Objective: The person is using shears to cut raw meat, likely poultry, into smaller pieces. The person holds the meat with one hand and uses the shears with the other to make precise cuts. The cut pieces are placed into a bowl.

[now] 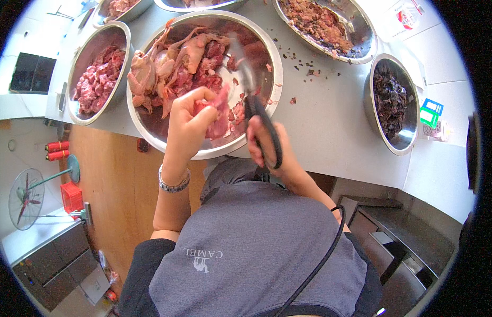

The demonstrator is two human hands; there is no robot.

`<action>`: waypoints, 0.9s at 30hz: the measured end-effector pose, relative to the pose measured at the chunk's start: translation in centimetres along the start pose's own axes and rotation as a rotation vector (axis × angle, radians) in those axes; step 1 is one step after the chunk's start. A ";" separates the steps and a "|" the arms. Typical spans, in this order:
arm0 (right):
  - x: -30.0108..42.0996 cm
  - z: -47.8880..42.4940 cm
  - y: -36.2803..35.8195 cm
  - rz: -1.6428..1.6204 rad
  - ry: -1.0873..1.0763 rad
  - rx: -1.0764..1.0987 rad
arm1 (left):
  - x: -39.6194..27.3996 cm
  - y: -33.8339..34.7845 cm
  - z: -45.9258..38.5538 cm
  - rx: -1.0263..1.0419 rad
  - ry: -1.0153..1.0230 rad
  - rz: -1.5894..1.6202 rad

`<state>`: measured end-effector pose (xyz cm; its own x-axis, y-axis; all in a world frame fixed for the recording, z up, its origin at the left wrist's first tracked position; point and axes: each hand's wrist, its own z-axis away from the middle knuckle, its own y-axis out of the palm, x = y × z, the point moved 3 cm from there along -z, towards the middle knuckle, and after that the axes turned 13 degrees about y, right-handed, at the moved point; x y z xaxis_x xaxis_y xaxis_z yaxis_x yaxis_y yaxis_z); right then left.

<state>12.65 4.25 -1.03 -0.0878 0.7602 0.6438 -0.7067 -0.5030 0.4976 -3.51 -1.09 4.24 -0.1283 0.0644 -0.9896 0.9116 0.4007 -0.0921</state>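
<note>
My left hand point(187, 121), with a metal-banded watch on the wrist, grips a piece of raw red meat point(219, 123) over the near part of a wide stainless steel basin point(278, 71). In my right hand point(284, 150) is a pair of scissors point(265, 125) with thick black handles. Its blades are blurred and point away from me over the basin, right of the meat. Skinned-looking whole raw poultry point(146, 73) with feet attached fills the basin's left and far side. Small meat scraps point(237, 113) lie on its bottom.
On the grey table point(313, 115) stand a bowl of cut red meat point(98, 81), a basin of chopped pieces point(319, 25) and a bowl of dark pieces point(388, 101). Dark crumbs point(303, 63) are scattered between. A standing fan point(27, 198) is left behind me.
</note>
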 end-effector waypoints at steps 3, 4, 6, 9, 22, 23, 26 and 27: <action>1.5 -1.1 -2.1 -0.100 -0.083 -0.125 | 0.8 -1.7 0.5 -0.011 -0.039 -0.017; 2.1 -0.7 -2.5 -0.061 -0.096 -0.116 | 1.3 -2.9 0.3 -0.081 -0.003 -0.021; 2.4 -0.1 -2.6 0.019 -0.097 -0.087 | 3.1 -7.6 -0.3 -0.210 0.051 -0.148; 1.6 0.3 -2.1 0.094 -0.067 -0.017 | 3.0 -17.6 -2.6 -0.420 0.036 -0.570; 3.8 1.7 -1.1 1.208 -0.769 -0.800 | 2.5 1.7 -2.1 -0.009 0.069 0.428; 3.9 1.9 -1.3 1.274 -0.824 -0.841 | 2.1 3.1 -2.1 -0.097 0.016 0.385; 3.5 2.7 -1.9 1.299 -0.806 -0.882 | 2.4 4.4 -2.8 -0.270 0.038 0.447; 3.5 2.9 -2.1 1.302 -0.807 -0.888 | 2.4 4.4 -3.0 -0.316 0.026 0.481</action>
<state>15.85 6.79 1.85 -0.7088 -0.4240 0.5637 -0.6234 0.0027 -0.7819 -0.93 3.58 1.83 0.2586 0.3277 -0.9087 0.7091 0.5744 0.4089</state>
